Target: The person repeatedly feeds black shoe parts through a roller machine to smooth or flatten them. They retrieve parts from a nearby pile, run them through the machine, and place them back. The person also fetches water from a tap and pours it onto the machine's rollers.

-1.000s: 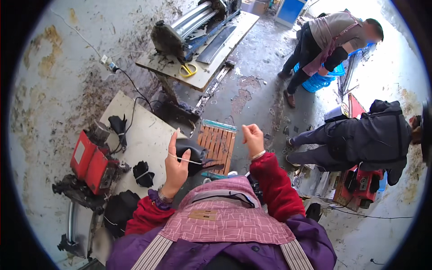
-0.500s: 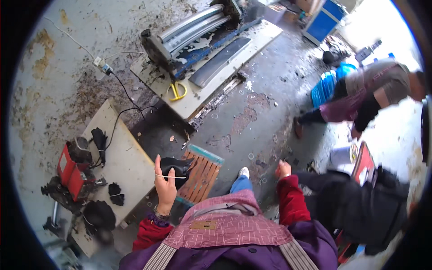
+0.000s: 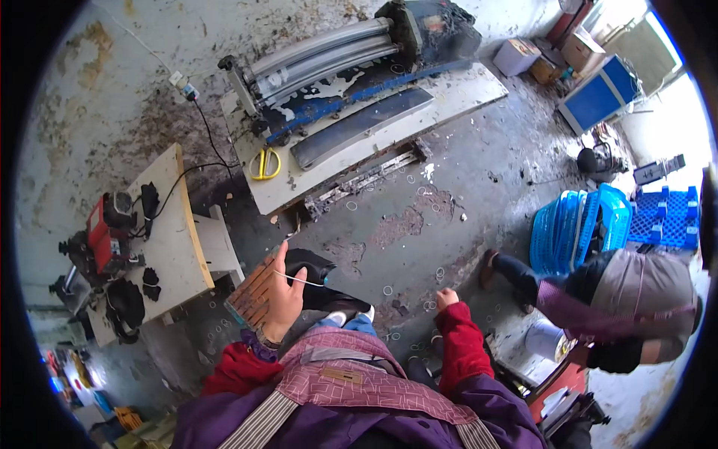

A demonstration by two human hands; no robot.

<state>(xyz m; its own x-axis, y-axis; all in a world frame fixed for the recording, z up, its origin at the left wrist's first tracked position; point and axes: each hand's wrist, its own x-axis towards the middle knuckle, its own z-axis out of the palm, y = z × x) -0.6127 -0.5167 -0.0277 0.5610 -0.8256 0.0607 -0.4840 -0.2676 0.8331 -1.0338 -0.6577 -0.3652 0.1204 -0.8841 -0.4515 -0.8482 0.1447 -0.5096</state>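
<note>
In my left hand (image 3: 284,305) is a bundle of thin black sheets (image 3: 308,263), which spreads out beyond the fingers to the right. A thin white elastic band (image 3: 303,282) stretches across my thumb and over the bundle. The index finger points up, with the thumb apart; the other fingers are hidden. My right hand (image 3: 446,299) is closed and stays apart from the left, over the floor. Whether anything is in it cannot be seen. Below the left hand stands a slatted wooden stool (image 3: 250,294).
A roller machine (image 3: 321,60) and yellow-handled scissors (image 3: 265,164) occupy the bench (image 3: 288,196) ahead. At left, a table (image 3: 187,254) holds a red device (image 3: 99,228) and black bundles (image 3: 126,303). Blue baskets (image 3: 553,236), a bending person (image 3: 636,295) and a white bucket (image 3: 546,338) are at right.
The view has swung to the right. The black sheets now hang more spread out from my left hand. My right hand has come closer to the left one.
</note>
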